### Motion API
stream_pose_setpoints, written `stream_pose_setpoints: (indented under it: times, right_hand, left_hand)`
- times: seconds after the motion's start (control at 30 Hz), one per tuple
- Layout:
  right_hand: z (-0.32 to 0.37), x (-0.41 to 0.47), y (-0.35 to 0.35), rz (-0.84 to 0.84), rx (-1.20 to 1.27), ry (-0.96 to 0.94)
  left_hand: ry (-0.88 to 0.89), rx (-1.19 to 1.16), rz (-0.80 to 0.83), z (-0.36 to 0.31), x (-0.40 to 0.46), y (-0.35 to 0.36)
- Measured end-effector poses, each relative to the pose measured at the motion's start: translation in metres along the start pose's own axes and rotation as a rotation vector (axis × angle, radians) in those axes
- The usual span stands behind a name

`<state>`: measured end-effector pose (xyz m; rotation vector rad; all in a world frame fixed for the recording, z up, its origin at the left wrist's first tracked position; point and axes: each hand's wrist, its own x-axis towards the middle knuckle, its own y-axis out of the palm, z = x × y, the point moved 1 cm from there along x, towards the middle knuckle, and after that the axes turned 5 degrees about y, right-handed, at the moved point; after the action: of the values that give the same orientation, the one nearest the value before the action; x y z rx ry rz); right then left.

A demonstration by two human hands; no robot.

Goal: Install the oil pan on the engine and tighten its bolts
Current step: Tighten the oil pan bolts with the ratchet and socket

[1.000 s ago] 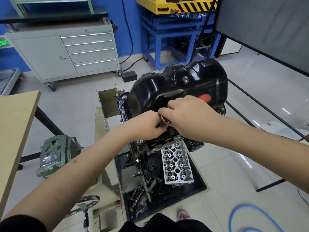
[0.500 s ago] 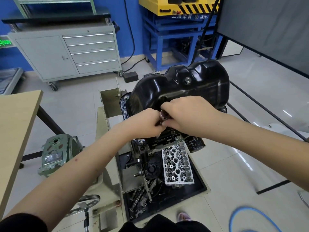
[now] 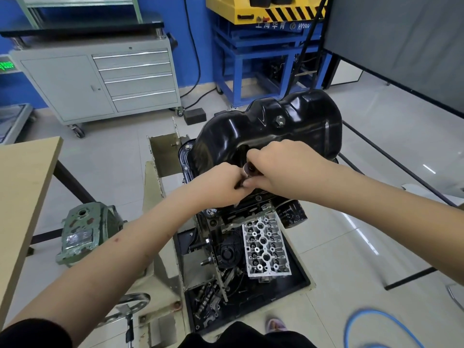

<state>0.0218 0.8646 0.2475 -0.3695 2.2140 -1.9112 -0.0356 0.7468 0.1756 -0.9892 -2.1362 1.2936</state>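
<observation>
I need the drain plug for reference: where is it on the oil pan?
In the head view, the drain plug sits high on the black oil pan, beyond both hands, right of centre.

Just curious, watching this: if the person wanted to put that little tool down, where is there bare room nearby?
The wooden tabletop on the left shows bare. The floor tiles right of the oil pan are open too. It is crowded in the black tray below, holding the cylinder head and loose parts, and where both hands meet.

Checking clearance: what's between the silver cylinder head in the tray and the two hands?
Head view: the engine side under the oil pan fills that stretch, between the cylinder head, left hand and right hand.
</observation>
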Motion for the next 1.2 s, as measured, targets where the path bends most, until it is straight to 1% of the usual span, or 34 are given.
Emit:
stream_pose_setpoints:
  times: [0.1, 0.2, 0.23, 0.3, 0.37, 0.4, 0.47, 0.57, 0.67, 0.73, 0.8, 0.9, 1.07, 1.2]
  right_hand:
    - [0.003, 0.001, 0.002, -0.007, 0.105, 0.085]
    - [0.004, 0.004, 0.011, -0.056, 0.165, 0.131]
    - [0.003, 0.005, 0.014, -0.076, 0.177, 0.119]
    - [-0.003, 0.008, 0.015, -0.064, 0.227, 0.027]
    - [-0.013, 0.011, 0.012, 0.019, 0.331, -0.088]
    - [-0.017, 0.012, 0.011, 0.056, 0.399, -0.116]
    - [-0.018, 0.013, 0.016, 0.054, 0.573, -0.101]
    - [-0.010, 0.010, 0.031, 0.013, 0.976, 0.065]
    - [0.000, 0.004, 0.044, 0.005, 1.338, 0.202]
    - [0.009, 0.000, 0.051, -0.042, 1.554, 0.285]
    - [0.018, -0.002, 0.055, -0.087, 1.708, 0.367]
    - [0.023, -0.002, 0.057, -0.098, 1.778, 0.435]
    - [0.023, -0.004, 0.054, -0.066, 1.818, 0.452]
    - [0.025, -0.007, 0.053, -0.096, 1.822, 0.443]
  left_hand:
    - [-0.014, -0.025, -0.030, -0.002, -0.001, 0.001]
    - [-0.049, -0.066, -0.067, -0.002, -0.004, 0.001]
    - [-0.059, -0.078, -0.071, -0.002, -0.005, 0.000]
    - [-0.065, -0.091, -0.060, -0.001, -0.006, -0.001]
    - [-0.060, -0.097, -0.046, -0.002, -0.007, -0.001]
    - [-0.060, -0.097, -0.039, -0.002, -0.007, 0.000]
    - [-0.057, -0.097, -0.034, -0.002, -0.007, 0.001]
    - [-0.048, -0.141, -0.083, 0.000, -0.008, 0.000]
    - [-0.049, -0.109, -0.090, 0.001, -0.011, 0.001]
    - [-0.055, -0.095, -0.092, 0.002, -0.012, 0.002]
    - [-0.061, -0.070, -0.077, 0.001, -0.012, 0.003]
    - [-0.086, -0.052, -0.070, 0.000, -0.013, 0.006]
    - [-0.099, -0.054, -0.096, -0.003, -0.013, 0.006]
    - [-0.100, -0.031, -0.085, -0.002, -0.013, 0.006]
